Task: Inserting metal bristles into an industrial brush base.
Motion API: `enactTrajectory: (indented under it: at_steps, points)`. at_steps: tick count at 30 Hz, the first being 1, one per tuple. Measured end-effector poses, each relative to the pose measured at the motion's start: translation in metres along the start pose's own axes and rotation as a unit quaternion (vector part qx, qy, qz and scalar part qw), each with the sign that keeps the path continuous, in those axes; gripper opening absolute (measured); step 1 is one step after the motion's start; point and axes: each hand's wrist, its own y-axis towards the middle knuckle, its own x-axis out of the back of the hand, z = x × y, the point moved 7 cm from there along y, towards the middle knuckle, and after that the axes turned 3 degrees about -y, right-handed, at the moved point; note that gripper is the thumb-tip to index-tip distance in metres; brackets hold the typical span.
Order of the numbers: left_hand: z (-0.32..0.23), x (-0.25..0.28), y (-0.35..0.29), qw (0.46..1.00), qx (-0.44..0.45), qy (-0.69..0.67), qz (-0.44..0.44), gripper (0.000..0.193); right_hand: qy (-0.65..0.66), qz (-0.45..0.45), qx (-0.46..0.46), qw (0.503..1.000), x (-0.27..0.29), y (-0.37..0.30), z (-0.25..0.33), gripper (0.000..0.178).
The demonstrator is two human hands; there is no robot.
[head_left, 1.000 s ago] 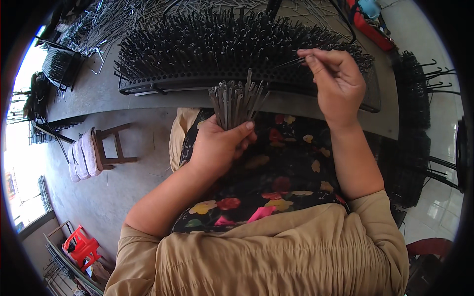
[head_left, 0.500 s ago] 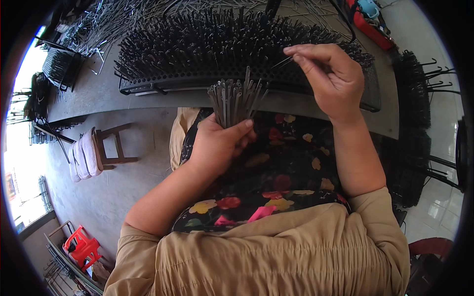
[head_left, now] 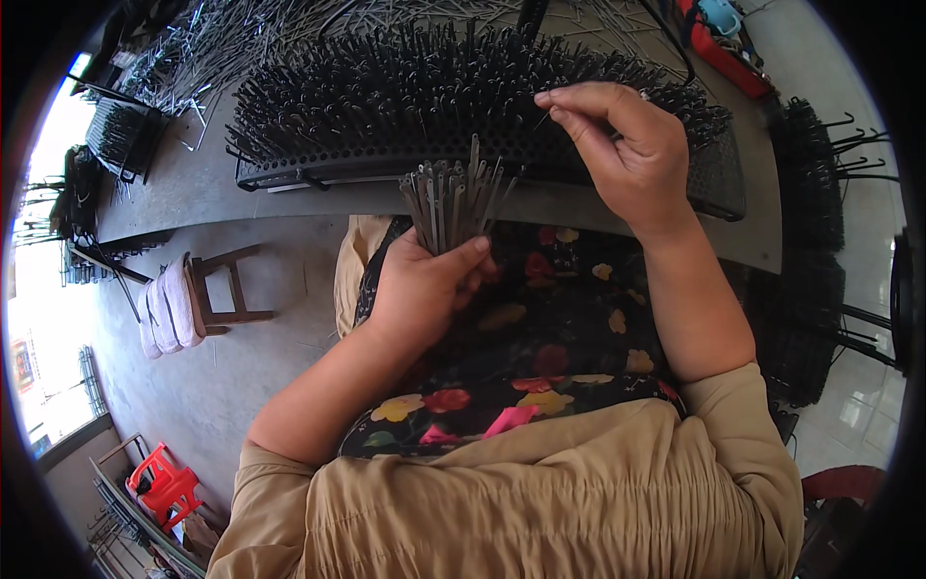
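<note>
L hand (head_left: 424,275) is closing firmly round a fanned bundle of thin flat grey metal strips (head_left: 446,207), thumb lying across the front; the strips are standing roughly upright above the fist, in front of the desk's near edge. R hand (head_left: 632,159) is hovering over the front R part of a long black perforated metal rack (head_left: 275,178), thumb & index tips nearly meeting, other fingers curling loosely; it's pinching what looks like a single thin dark metal rod (head_left: 539,123), v. faint vs. the dark bkgd. The rack is sitting on a grey smooth-topped desk (head_left: 569,200) & is carrying a dense crop of black hook-ended metal rods (head_left: 386,92). Behind, a loose heap of silvery-grey metal strips (head_left: 217,58) is spreading over the desk. A black cloth w/ multicoloured flowers (head_left: 569,333) is covering the lap, below both hands.
</note>
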Motion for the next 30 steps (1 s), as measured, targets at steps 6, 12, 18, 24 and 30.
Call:
enactTrajectory:
  at_steps: [6,12,18,24,30]
  points:
    - [0.000,-0.001,0.000,1.000,-0.006,0.005,0.001,0.006,-0.140,0.018,0.047,0.989,-0.003,0.003,0.000,0.013]
    - [0.002,0.000,0.002,1.000,-0.003,-0.002,-0.003,0.007,-0.166,0.026,0.046,0.985,0.002,0.001,0.004,0.011]
    - [0.003,0.000,0.002,1.000,-0.010,-0.012,0.000,0.007,-0.201,-0.014,0.095,0.975,-0.001,0.002,0.013,0.011]
    - [0.005,0.001,0.003,1.000,-0.010,-0.011,0.000,0.007,-0.273,0.042,0.061,0.959,-0.021,0.007,0.017,0.013]
    - [0.005,0.001,0.003,1.000,-0.012,-0.018,0.001,0.007,-0.154,0.006,0.050,0.987,-0.012,0.014,0.010,0.011]
